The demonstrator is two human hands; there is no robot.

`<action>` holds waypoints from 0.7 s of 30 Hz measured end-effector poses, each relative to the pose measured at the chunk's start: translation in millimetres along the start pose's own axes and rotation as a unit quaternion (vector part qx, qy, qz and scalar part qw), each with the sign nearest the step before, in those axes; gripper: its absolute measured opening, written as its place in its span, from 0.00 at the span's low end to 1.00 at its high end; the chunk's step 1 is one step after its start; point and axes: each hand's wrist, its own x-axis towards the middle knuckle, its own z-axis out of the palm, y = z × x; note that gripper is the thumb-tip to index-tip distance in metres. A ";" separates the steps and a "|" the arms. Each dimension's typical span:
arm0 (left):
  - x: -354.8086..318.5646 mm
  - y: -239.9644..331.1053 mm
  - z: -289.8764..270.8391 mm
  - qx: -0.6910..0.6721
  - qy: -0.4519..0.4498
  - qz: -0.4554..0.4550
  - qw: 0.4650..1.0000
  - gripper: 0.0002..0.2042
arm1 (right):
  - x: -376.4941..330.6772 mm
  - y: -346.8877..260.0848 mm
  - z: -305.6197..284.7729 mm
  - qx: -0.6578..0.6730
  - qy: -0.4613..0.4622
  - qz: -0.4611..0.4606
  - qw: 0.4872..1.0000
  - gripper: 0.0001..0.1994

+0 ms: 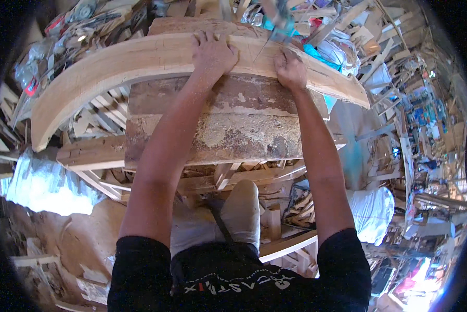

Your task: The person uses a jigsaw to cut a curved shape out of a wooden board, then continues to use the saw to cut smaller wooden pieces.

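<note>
A long curved wooden plank [155,54], pale and freshly cut, lies across a worn wooden bench top [218,117]. Flat on its upper face rests my left hand [212,53], fingers apart and reaching toward the far edge. My right hand [292,70] sits on the plank farther right, closed, with its fingers curled; whatever may be inside them is hidden. Just beyond it, at the far edge, is a blurred teal object [281,26], too smeared to name. A thin dark line runs down from there onto the wood between my hands.
Wood offcuts [342,31] and plastic bags [337,52] are heaped behind the bench. Beneath it stands a wooden frame [95,153] with slats. A white sack [371,213] is at the right, and bright translucent plastic [49,182] at the left.
</note>
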 end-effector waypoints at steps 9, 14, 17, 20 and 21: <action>0.4 4.5 -6.6 0.001 -0.026 0.018 1.000 0.31 | 1.2 8.9 8.1 -0.005 0.042 -0.018 0.999 0.24; 1.8 -1.4 0.7 0.008 0.004 0.028 1.000 0.30 | 4.0 1.6 5.1 0.024 0.033 -0.019 0.999 0.23; 2.3 1.5 -0.3 0.020 -0.001 0.039 0.999 0.29 | 1.0 1.1 4.5 0.004 0.031 -0.002 0.999 0.24; 2.2 7.2 -6.4 -0.001 0.013 0.058 0.998 0.28 | 1.2 7.2 5.4 -0.005 0.048 -0.012 0.999 0.23; 1.3 5.8 -5.3 -0.013 0.032 0.059 0.998 0.28 | 1.0 5.3 5.5 -0.002 0.053 -0.022 0.998 0.22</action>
